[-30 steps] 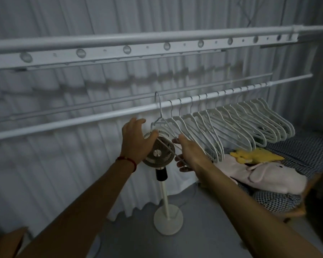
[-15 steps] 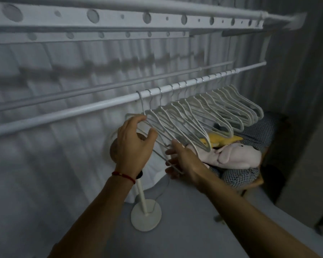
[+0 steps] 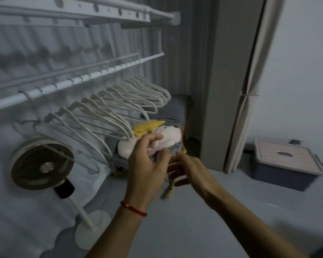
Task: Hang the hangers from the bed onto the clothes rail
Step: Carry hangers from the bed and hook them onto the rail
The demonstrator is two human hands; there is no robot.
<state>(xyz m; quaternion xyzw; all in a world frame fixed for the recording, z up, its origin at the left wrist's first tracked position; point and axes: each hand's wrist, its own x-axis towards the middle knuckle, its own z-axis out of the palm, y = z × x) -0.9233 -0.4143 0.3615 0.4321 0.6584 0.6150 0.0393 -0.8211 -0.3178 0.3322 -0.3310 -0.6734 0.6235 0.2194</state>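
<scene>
Several white hangers (image 3: pixel 108 108) hang in a row on the white clothes rail (image 3: pixel 67 84), which runs from the left edge up to the right. My left hand (image 3: pixel 147 164), with a red string at the wrist, is in mid-air right of the hangers, fingers apart and empty. My right hand (image 3: pixel 188 170) is just beside it, fingers spread, holding nothing. Behind the hands lies the bed (image 3: pixel 173 107) with a checked cover. No hanger shows on the bed from here.
A pink plush toy (image 3: pixel 168 136) and a yellow one (image 3: pixel 147 126) lie on the bed. A standing fan (image 3: pixel 43 164) is under the hangers at the left. A lidded storage box (image 3: pixel 285 162) sits on the floor at the right, past a curtain (image 3: pixel 250 90).
Both hands have let go of the leftmost hanger, which now hangs on the rail, and moved right toward the bed. My view has swung right.
</scene>
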